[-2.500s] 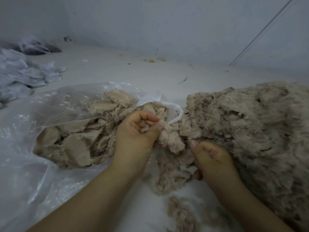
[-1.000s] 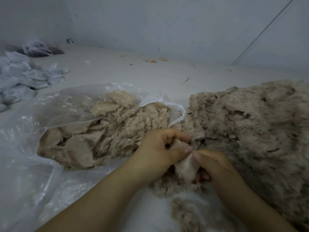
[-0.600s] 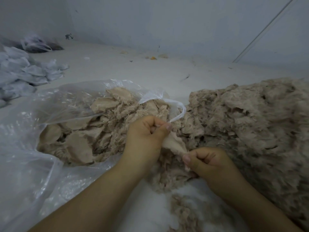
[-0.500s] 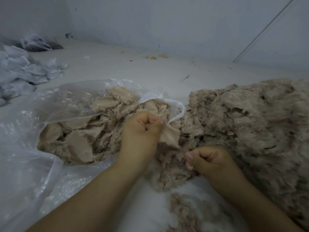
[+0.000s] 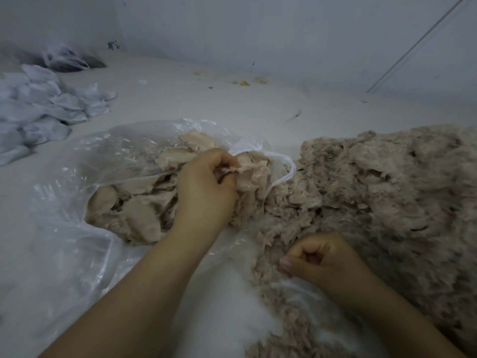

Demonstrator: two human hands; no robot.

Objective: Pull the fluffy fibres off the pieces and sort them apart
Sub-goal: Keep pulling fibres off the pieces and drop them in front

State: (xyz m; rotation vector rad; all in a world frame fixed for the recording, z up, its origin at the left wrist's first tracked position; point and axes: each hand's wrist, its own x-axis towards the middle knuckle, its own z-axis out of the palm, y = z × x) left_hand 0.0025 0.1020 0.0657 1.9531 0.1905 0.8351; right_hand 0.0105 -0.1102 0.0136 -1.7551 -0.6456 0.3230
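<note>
Fingers of your left hand pinch a beige piece at the mouth of the clear plastic bag. Your right hand, nearer, is curled tight beside the big fibre pile; whether it holds any fluff you cannot tell.

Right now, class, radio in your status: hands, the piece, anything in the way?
Left hand pinching a beige piece at the plastic bag mouth. Right hand curled by the fluffy pile, contents hidden. Nothing blocking.
</note>
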